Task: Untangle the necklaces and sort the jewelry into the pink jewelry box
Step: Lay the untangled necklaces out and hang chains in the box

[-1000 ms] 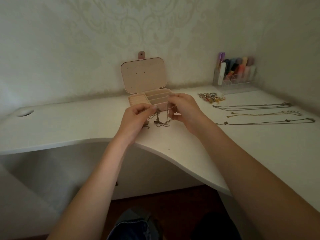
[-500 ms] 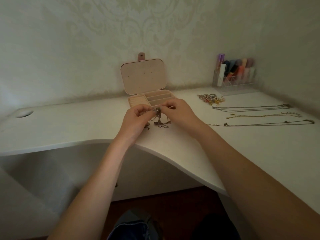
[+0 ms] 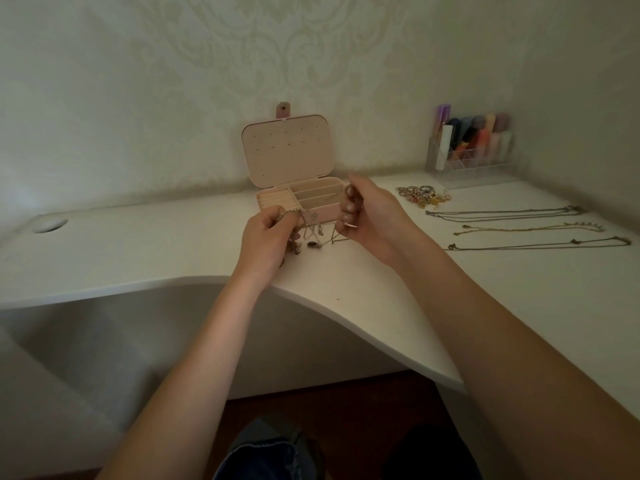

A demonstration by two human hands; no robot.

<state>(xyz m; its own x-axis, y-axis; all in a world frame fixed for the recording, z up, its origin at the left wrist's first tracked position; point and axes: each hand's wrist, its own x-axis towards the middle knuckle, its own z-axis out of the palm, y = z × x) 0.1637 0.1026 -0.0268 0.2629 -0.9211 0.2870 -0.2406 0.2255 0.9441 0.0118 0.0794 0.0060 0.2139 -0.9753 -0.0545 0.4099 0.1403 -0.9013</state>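
1. Tangle [image 3: 317, 233]: thin dull-metal chains knotted together with several small dark pendants hanging off. It is strung between the two hands, its lower loops and pendants hanging down to the desk [image 3: 145, 254] or just above it; which, I cannot tell. It sits close to the desk's curved front edge, directly in front of the box.
2. Left hand [image 3: 268, 239]: fingers curled, pinching one end of the tangle at the fingertips.
3. Right hand [image 3: 369, 216]: fingers curled in toward the palm, gripping the other end of the chains; raised slightly higher than the left.
4. Box [image 3: 299, 199]: pink, rounded corners, lid standing upright with a snap tab on top. Lid lining shows rows of small holes. Base has ring rolls on the left and long narrow slots on the right. It stands just behind the hands, toward the desk's back edge.
5. Three chains [image 3: 519, 230]: laid out straight and parallel, apart from one another, on the right side of the desk.
6. Pile [image 3: 422, 195]: small mixed jewelry, silver and gold tones, behind the chains.
7. Organizer [image 3: 471, 157]: clear, holding coloured tubes, in the back right corner against the wall.
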